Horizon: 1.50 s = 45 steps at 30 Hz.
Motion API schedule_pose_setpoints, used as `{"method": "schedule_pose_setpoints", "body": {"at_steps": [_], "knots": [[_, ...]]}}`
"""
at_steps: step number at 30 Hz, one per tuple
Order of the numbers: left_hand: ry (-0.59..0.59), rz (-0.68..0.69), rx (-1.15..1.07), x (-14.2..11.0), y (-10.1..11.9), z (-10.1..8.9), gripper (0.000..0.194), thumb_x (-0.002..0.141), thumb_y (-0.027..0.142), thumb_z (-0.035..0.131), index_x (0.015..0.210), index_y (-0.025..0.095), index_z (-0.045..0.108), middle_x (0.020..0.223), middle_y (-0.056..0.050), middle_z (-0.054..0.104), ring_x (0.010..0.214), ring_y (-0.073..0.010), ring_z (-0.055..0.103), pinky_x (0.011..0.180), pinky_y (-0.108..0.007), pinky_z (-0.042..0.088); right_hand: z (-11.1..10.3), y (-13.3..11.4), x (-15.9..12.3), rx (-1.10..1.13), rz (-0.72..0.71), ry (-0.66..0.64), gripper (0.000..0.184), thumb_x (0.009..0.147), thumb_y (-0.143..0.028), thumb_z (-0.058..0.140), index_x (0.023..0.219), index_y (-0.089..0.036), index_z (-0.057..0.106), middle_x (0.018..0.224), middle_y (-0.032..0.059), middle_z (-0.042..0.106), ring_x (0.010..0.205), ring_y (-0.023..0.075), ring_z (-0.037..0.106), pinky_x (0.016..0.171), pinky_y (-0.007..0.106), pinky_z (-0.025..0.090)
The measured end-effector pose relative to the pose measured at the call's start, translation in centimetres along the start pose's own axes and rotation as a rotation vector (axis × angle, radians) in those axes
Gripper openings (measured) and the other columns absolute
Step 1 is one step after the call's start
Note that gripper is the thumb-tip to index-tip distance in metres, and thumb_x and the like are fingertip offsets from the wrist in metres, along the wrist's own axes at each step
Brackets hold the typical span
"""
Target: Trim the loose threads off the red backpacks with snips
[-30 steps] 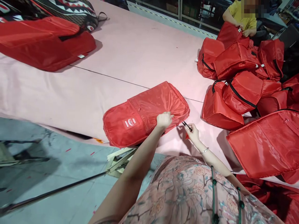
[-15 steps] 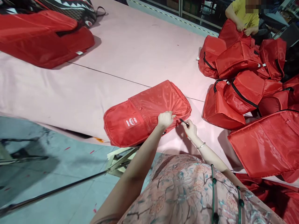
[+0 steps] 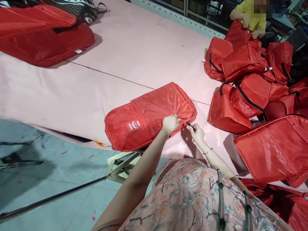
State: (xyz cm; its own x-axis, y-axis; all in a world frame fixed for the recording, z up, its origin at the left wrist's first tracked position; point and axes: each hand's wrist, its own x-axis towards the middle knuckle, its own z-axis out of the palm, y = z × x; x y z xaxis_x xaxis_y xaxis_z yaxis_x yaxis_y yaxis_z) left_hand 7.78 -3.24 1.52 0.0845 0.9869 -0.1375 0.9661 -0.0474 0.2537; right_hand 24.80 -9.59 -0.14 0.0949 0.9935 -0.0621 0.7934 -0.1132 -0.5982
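Note:
A red bag (image 3: 122,120) with a white printed label lies on its side near the table's front edge. My left hand (image 3: 170,124) is closed on its fabric, which is drawn into creases around the fingers. Just right of the bag, my right hand (image 3: 198,134) is closed around small dark thread snips (image 3: 191,126). Their tip points at the bag's lower right edge, close to my left fingers. Whether the blades are parted is too small to see.
Several red bags (image 3: 251,94) are heaped at the right, where a person in a yellow top (image 3: 245,14) handles one. More red bags (image 3: 45,45) and a patterned bag (image 3: 84,9) lie at the far left. A pink cover (image 3: 134,41) spreads over the table.
My right hand and the snips have drawn slightly away from the bag, to the right. The left hand keeps its grip. The view has shifted a little.

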Motion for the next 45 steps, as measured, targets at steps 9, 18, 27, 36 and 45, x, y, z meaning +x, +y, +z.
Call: {"method": "schedule_pose_setpoints", "body": {"at_steps": [9,18,27,36,45], "knots": [[-0.005,-0.001,-0.009,-0.2,0.1,0.0,0.047,0.087,0.046,0.031,0.103,0.013,0.06,0.096,-0.018,0.064,0.086,-0.03,0.062,0.066,-0.035,0.041,0.5,0.2,0.9,-0.039,-0.026,-0.03,0.03,0.087,-0.05,0.042,0.092,-0.024,0.056,0.072,-0.0016,0.064,0.06,0.0144,0.056,0.054,0.022,0.03],[0.004,0.002,-0.009,-0.2,0.1,0.1,0.047,0.087,0.046,0.032,0.104,0.013,0.06,0.098,-0.017,0.064,0.087,-0.0303,0.062,0.067,-0.035,0.042,0.7,-0.5,1.1,-0.126,-0.094,-0.063,0.028,0.088,-0.048,0.042,0.093,-0.024,0.056,0.077,0.0005,0.066,0.065,0.0158,0.059,0.055,0.022,0.03],[0.004,0.013,-0.029,-0.1,0.0,0.3,0.044,0.088,0.044,0.032,0.103,0.013,0.06,0.099,-0.017,0.064,0.089,-0.0303,0.061,0.069,-0.036,0.042,0.5,-0.6,1.2,-0.161,-0.11,-0.061,0.03,0.089,-0.047,0.039,0.094,-0.023,0.056,0.075,0.0017,0.065,0.065,0.0164,0.059,0.054,0.023,0.03],[0.004,0.02,-0.016,-0.2,0.1,0.1,0.043,0.088,0.041,0.031,0.102,0.012,0.06,0.099,-0.017,0.065,0.09,-0.0286,0.061,0.068,-0.034,0.041,0.4,-0.4,1.1,-0.098,-0.117,-0.035,0.029,0.089,-0.046,0.039,0.093,-0.023,0.057,0.076,0.0008,0.065,0.065,0.0152,0.059,0.055,0.022,0.032],[0.035,0.043,-0.017,-1.2,-0.4,0.5,0.05,0.089,0.047,0.03,0.114,0.012,0.054,0.106,-0.017,0.061,0.094,-0.0289,0.059,0.073,-0.035,0.043,-0.2,0.5,0.9,0.328,-0.074,0.037,0.032,0.084,-0.05,0.041,0.082,-0.021,0.054,0.076,-0.0009,0.062,0.065,0.0125,0.055,0.06,0.021,0.039]]}}
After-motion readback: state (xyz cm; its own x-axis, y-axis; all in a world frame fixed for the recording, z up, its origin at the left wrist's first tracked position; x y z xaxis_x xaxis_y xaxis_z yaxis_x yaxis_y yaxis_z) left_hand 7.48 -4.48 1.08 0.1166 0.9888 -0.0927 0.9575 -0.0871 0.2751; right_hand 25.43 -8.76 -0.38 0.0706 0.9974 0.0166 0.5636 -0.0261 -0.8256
